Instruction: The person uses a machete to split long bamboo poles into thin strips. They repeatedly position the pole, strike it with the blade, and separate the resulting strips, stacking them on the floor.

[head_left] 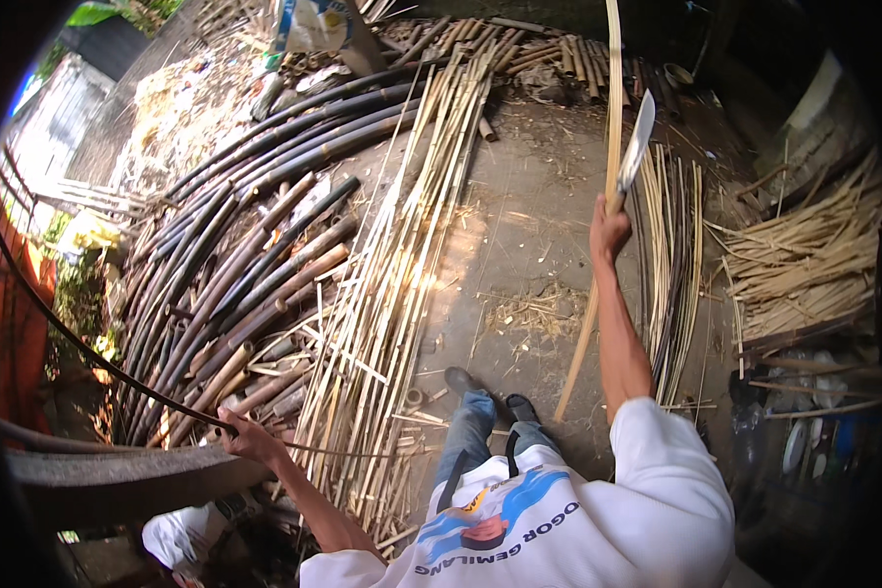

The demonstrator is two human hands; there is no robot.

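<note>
My left hand (252, 438) is closed round a long dark bamboo strip (93, 356), which bends up toward the far left. Its thinner tail runs right, past my wrist. Out to the front right, my raised right hand (610, 227) grips a large knife (639, 137) with a broad pale blade pointing up and away. A long light bamboo strip (614, 83) passes at the same fist, one end reaching beyond the blade and the other down near my boots. Whether those fingers also clasp this strip, I cannot tell.
Dark bamboo poles (255, 250) lie heaped at left, beside a long row of pale split strips (392, 265). More strips (671, 265) lie right of my arm, with a pile of shavings (804, 255) beyond. A thick curved beam (137, 480) stands under my left hand.
</note>
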